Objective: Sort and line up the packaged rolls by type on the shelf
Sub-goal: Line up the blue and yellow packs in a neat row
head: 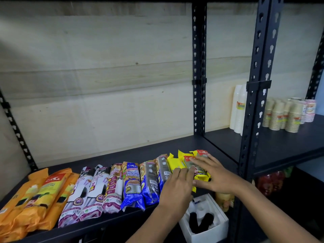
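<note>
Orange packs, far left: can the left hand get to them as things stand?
Probably yes, with a long sideways reach. The left hand lies flat on the yellow packs, holding nothing; the shelf front is open and nothing stands above the row between it and the orange packs.

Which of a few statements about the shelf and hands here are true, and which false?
1. Both the left hand and the right hand rest on the yellow packs. True.
2. The orange packs lie at the row's right end. False: they lie at its left end.
3. The blue packs lie between the white drawstring packs and the yellow packs. True.
4. The paper cups stand among the packs. False: they stand in the neighbouring bay to the right.
</note>
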`<state>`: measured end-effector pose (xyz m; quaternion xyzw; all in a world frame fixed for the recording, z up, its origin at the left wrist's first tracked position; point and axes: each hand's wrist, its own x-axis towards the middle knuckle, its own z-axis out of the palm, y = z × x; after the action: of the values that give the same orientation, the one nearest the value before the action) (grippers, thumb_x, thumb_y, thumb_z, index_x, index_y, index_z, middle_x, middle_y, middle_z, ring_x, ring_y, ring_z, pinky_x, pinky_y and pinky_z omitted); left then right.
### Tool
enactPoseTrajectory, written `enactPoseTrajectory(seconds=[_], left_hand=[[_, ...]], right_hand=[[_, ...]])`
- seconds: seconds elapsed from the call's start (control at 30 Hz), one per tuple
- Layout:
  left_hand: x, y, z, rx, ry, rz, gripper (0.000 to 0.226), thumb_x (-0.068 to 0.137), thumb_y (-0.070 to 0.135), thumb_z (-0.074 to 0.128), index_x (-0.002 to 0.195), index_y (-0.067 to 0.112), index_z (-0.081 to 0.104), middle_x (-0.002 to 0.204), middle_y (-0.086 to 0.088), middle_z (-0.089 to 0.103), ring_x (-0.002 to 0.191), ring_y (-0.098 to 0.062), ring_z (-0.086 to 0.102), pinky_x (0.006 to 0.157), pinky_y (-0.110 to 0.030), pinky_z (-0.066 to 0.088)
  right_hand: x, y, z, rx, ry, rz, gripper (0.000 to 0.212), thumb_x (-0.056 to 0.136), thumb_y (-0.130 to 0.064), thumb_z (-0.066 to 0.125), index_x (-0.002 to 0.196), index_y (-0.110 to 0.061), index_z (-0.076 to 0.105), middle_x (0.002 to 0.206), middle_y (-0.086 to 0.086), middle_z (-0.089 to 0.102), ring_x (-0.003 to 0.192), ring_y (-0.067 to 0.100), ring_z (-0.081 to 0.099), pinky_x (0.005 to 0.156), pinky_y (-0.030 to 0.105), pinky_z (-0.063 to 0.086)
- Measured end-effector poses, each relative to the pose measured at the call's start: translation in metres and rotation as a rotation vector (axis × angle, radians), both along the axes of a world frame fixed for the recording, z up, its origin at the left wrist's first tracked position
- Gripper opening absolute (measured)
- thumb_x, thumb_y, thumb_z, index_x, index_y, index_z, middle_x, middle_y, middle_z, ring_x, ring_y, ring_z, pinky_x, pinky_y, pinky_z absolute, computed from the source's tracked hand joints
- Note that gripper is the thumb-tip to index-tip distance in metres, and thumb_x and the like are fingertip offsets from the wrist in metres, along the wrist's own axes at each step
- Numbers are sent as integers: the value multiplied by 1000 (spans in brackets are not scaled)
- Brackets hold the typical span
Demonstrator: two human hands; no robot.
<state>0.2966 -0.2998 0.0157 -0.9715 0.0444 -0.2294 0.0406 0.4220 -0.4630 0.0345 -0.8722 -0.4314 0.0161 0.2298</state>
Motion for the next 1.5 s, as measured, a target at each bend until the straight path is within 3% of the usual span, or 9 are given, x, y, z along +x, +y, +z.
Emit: enactPoseTrajectory(seconds=[0.13, 0.37, 0.5, 0.7, 0.9, 0.97, 1.13, 1.3, 1.5], left_hand=[[1, 6, 2, 58, -30, -14, 77, 70, 17, 75, 137, 19, 40, 116, -3, 58, 105, -25, 51, 87, -37, 50], [-9, 3, 20, -58, -199, 77, 48, 82, 30, 62, 128, 35, 50, 111, -7, 54, 87, -28, 55, 73, -40, 51], [-14, 3, 25, -90, -291, 131, 19, 89, 41, 60, 102, 27, 63, 108, -4, 46, 84, -23, 56, 69, -36, 51], [-21, 19, 26, 69, -127, 126, 56, 69, 62, 69, 105, 19, 65, 123, -6, 54, 114, -27, 51, 94, -51, 44], [-10, 40, 41, 161, 224, -199, 72, 80, 22, 68, 144, 22, 36, 149, -4, 38, 132, -25, 39, 106, -43, 39], [-9, 46, 42, 236, 195, -193, 70, 82, 18, 64, 144, 34, 37, 146, -2, 43, 131, -25, 38, 104, -44, 38], [-10, 24, 27, 141, 61, 58, 46, 63, 40, 83, 102, 26, 62, 108, -1, 61, 92, -26, 63, 83, -41, 49], [-9, 8, 2, -63, -131, 142, 45, 69, 43, 80, 103, 25, 56, 117, -1, 58, 98, -23, 59, 86, -39, 48], [-8, -2, 4, -61, -168, 224, 55, 65, 47, 83, 107, 23, 57, 103, -3, 60, 95, -26, 57, 89, -44, 45]], right_hand=[[0, -2, 3, -79, -17, 45, 88, 67, -88, 53, 140, -69, 7, 159, -29, -3, 146, 8, -22, 119, 52, 17], [9, -16, 6, -91, -80, 65, 70, 86, -65, 55, 141, -67, 11, 155, -37, 4, 142, -6, -21, 118, 49, 24], [-4, -13, 7, -164, -168, 45, 69, 89, -66, 48, 141, -67, 2, 157, -33, -1, 144, 1, -24, 117, 51, 26], [-12, -16, 12, -181, -236, -55, 94, 74, -82, 50, 141, -64, -13, 159, -25, -17, 148, 12, -18, 114, 59, 19], [-9, -17, 7, -172, -215, -14, 79, 86, -71, 49, 142, -65, -5, 159, -28, -13, 145, 4, -21, 103, 49, 43], [-7, -18, 5, -138, -228, -30, 76, 88, -67, 50, 143, -64, -2, 159, -28, -10, 146, 4, -17, 100, 49, 47], [-10, -13, -5, -70, -252, -103, 74, 89, -65, 48, 149, -54, 5, 159, -27, -7, 147, 6, -17, 100, 49, 48], [-13, -14, -3, -67, -205, -124, 75, 87, -67, 51, 147, -57, 8, 159, -24, -11, 146, 8, -22, 102, 52, 45], [-14, -9, 6, -151, -232, 7, 73, 91, -61, 50, 145, -62, 0, 155, -34, -18, 144, 1, -25, 102, 48, 45]])
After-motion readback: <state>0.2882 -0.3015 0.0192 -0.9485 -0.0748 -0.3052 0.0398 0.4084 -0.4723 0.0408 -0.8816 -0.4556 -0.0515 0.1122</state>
